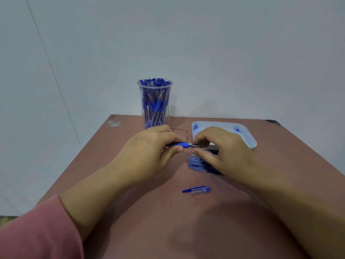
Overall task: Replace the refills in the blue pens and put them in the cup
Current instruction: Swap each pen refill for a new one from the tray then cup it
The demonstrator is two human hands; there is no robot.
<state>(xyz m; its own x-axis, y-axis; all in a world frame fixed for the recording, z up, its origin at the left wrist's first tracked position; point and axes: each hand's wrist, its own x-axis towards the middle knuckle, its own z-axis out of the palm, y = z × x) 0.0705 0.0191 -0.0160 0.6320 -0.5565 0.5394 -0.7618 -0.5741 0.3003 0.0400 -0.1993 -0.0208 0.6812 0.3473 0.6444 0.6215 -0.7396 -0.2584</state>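
- Now the left hand [149, 152] grips the pen [182, 145] by its barrel, fingers curled round it, just above the table [168, 221].
- Its long axis runs left to right, with the tip pointing at the right hand [224, 148], which pinches the metal tip end between thumb and fingertips.
- The next move, as I judge it, turns on that line: the right hand works along the axis while the left steadies.
- Under the right hand lies a pile [197, 164] of blue sticks; refills or pens, I cannot tell.
- A cap [197, 190] lies nearer the person, apart from both hands.
- The cup [155, 103], full of pens, stands behind the left hand, the nearer hand to it; a tray [252, 141] sits to its right.
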